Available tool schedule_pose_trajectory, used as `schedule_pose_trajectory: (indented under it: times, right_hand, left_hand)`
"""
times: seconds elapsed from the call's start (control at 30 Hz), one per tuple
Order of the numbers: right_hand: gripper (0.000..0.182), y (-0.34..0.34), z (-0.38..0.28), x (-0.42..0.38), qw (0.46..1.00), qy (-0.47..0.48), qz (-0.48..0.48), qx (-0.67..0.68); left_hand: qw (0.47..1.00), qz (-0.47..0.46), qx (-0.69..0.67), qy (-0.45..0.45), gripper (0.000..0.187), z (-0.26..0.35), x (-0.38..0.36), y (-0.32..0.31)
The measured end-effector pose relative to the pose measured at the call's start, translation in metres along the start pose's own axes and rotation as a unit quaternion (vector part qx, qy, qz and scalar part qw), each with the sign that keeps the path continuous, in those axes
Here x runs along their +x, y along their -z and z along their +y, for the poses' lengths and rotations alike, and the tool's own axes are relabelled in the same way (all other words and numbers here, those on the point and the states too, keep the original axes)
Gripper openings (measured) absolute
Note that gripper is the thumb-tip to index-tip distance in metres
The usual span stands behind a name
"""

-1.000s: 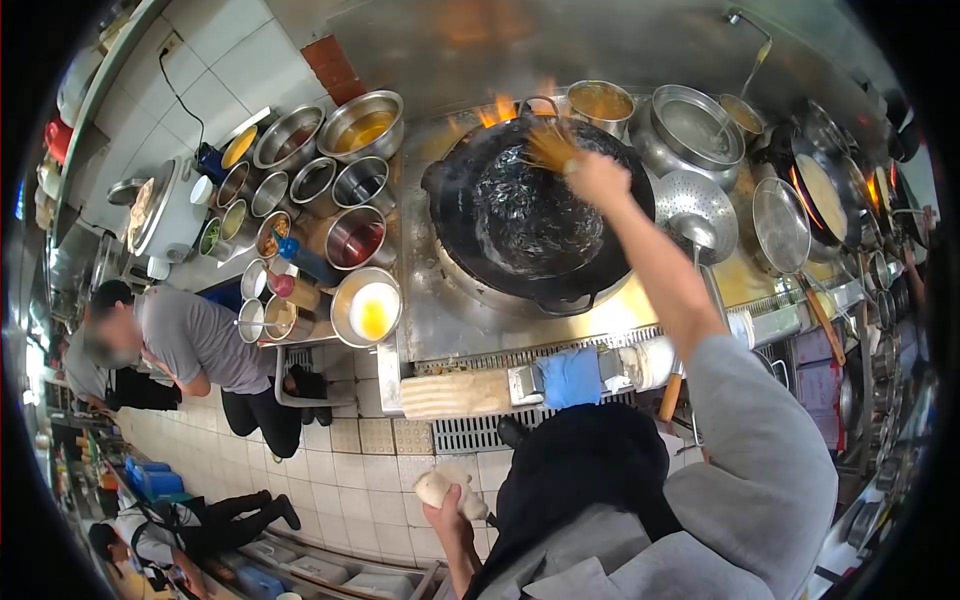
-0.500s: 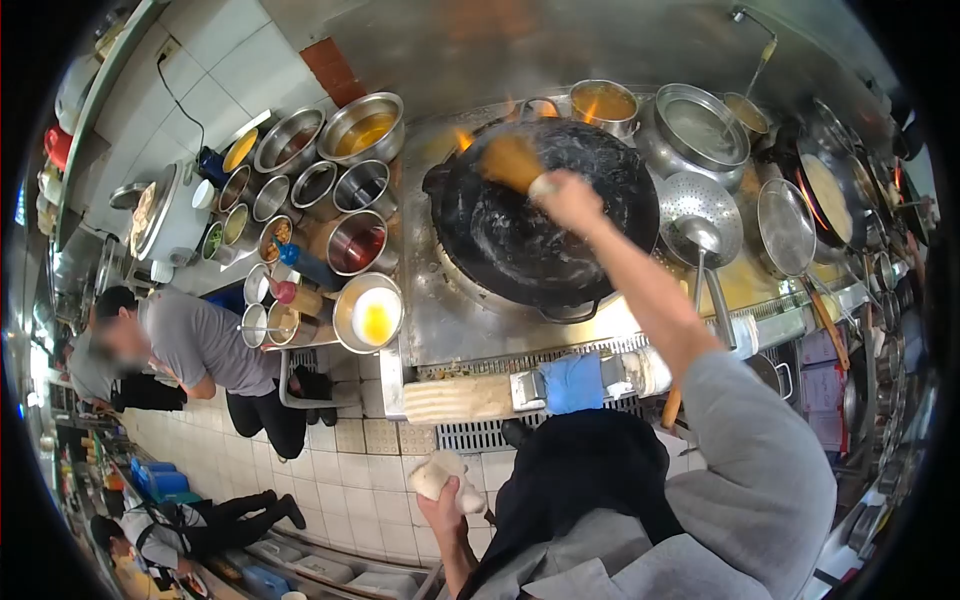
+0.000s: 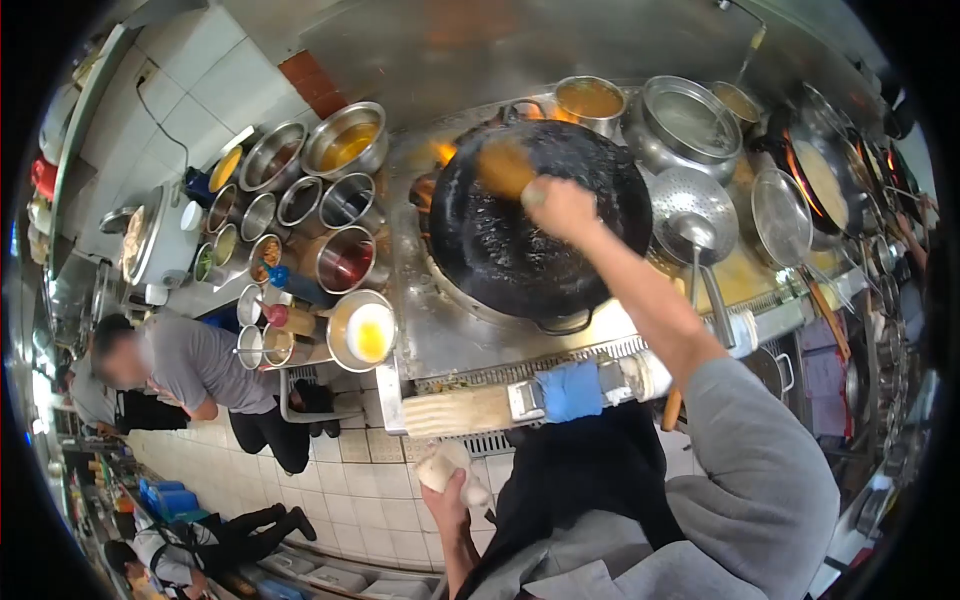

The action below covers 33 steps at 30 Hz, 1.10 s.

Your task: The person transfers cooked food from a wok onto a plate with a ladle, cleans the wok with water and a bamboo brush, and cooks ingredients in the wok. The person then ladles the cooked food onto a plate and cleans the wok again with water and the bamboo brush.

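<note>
A large black wok [image 3: 560, 235] sits over flames on the steel stove, its dark inside wet and glossy. My right hand [image 3: 563, 207] is closed on the handle of a brown wok brush [image 3: 505, 168], whose blurred bristles are over the wok's left upper part. Low down near my waist, my left hand [image 3: 446, 506] is wrapped around a bunched whitish cloth [image 3: 445, 468], apart from the stove.
Left of the wok stand several steel bowls, one with red liquid [image 3: 347, 258], and a bowl with egg [image 3: 362, 332]. To the right lie a perforated strainer [image 3: 697, 205], a ladle [image 3: 697, 232] and a mesh skimmer [image 3: 782, 220]. Co-workers [image 3: 200, 365] are at the left.
The whitish foamy film in the wok has given way to a dark, wet surface. My right hand and the brush have shifted slightly; my left hand still holds the cloth.
</note>
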State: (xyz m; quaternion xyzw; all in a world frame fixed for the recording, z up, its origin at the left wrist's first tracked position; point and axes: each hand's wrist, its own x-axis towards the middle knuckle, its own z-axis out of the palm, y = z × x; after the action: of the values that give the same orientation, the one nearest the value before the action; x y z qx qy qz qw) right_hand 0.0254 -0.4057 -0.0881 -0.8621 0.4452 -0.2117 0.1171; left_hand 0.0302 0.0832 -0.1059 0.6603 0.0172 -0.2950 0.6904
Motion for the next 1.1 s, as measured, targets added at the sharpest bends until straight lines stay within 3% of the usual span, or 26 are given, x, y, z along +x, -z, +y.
schedule_pose_trajectory:
  times: [0.07,0.13,0.2,0.27,0.33,0.4,0.47,0.53,0.6,0.7,0.73,0.8,0.83,0.9,0.97,1.0,1.03,1.1]
  right_hand:
    - [0.027,0.003,-0.009,-0.059,0.994,0.083,-0.065,0.015]
    - [0.028,0.054,-0.008,-0.104,0.984,0.093,-0.15,-0.022]
    - [0.029,0.085,0.019,-0.102,0.968,0.058,-0.186,-0.161]
    - [0.029,0.091,0.068,-0.049,0.976,0.036,-0.125,-0.174]
    - [0.03,0.081,0.069,0.019,0.984,-0.018,-0.105,-0.14]
    - [0.025,0.052,0.031,0.034,0.995,-0.059,-0.058,-0.049]
    - [0.022,0.014,0.0,-0.002,0.999,0.01,-0.028,-0.033]
    - [0.025,0.022,-0.015,-0.061,0.994,0.086,-0.073,-0.01]
    - [0.029,0.07,-0.01,-0.106,0.975,0.102,-0.192,-0.037]
    - [0.028,0.132,0.045,-0.108,0.936,0.105,-0.25,-0.224]
    - [0.024,0.14,0.067,-0.085,0.93,0.07,-0.227,-0.282]
    - [0.021,0.134,0.102,-0.029,0.94,0.117,-0.087,-0.309]
    - [0.019,0.127,0.081,0.002,0.948,0.093,-0.092,-0.289]
    - [0.028,0.065,0.054,0.035,0.992,-0.035,-0.075,-0.1]
    - [0.039,0.024,0.017,0.026,0.968,-0.163,-0.111,0.157]
    - [0.043,0.01,0.002,-0.002,0.983,-0.107,-0.07,0.134]
    - [0.047,0.007,-0.004,-0.025,0.975,-0.058,-0.129,0.169]
    - [0.043,0.016,-0.002,-0.081,0.981,0.067,-0.127,0.132]
  left_hand:
    - [1.0,-0.018,-0.011,-0.005,0.062,-0.003,0.007,-0.004]
    - [0.999,-0.012,-0.047,-0.012,0.061,-0.014,0.007,0.004]
    - [0.998,0.006,-0.057,0.016,0.054,-0.018,-0.002,0.014]
    - [0.998,0.013,-0.054,0.025,0.052,-0.022,-0.004,0.019]
    - [0.999,-0.001,-0.036,0.022,0.055,-0.029,-0.003,0.02]
    - [0.999,-0.026,-0.01,0.017,0.049,-0.027,0.007,0.008]
    - [0.999,-0.044,-0.01,0.017,0.045,-0.022,0.01,-0.011]
    - [0.998,-0.055,-0.03,0.016,0.045,-0.012,0.011,-0.022]
    - [0.997,-0.04,-0.054,0.041,0.046,-0.028,0.01,-0.006]
    - [0.996,-0.034,-0.063,0.057,0.047,-0.032,0.001,0.009]
    - [0.996,-0.036,-0.059,0.059,0.048,-0.03,-0.003,0.011]
    - [0.993,-0.085,-0.048,0.067,0.048,-0.03,0.005,0.006]
    - [0.99,-0.111,-0.044,0.071,0.049,-0.031,0.011,-0.002]
    - [0.993,-0.098,0.002,0.072,0.049,-0.029,0.029,-0.04]
    - [0.985,-0.154,-0.02,0.079,0.047,-0.035,0.056,-0.078]
    - [0.982,-0.167,-0.046,0.078,0.044,-0.033,0.063,-0.102]
    - [0.971,-0.199,-0.062,0.115,0.042,-0.025,0.067,-0.121]
    - [0.971,-0.207,-0.052,0.103,0.04,-0.021,0.072,-0.157]
